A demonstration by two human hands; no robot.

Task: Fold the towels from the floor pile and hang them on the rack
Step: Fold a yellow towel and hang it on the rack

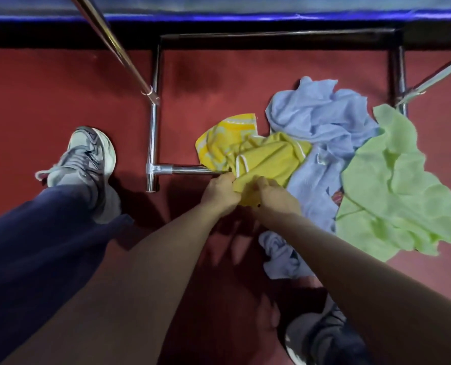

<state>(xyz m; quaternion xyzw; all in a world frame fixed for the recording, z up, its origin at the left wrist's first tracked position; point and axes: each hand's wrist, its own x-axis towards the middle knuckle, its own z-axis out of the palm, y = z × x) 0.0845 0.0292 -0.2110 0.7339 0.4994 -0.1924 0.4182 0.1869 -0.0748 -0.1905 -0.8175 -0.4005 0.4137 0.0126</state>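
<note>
Both my left hand (220, 192) and right hand (274, 197) clutch the yellow towel (266, 156), which hides part of the rack (153, 127) bar.

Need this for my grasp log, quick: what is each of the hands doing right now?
The left hand is closed, gripping the yellow towel.
The right hand is closed, gripping the same towel.

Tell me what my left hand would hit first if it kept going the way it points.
Likely more of the yellow towel it grips; the left hand points into its folds. The rack bar lies close beside, depth unclear.
</note>
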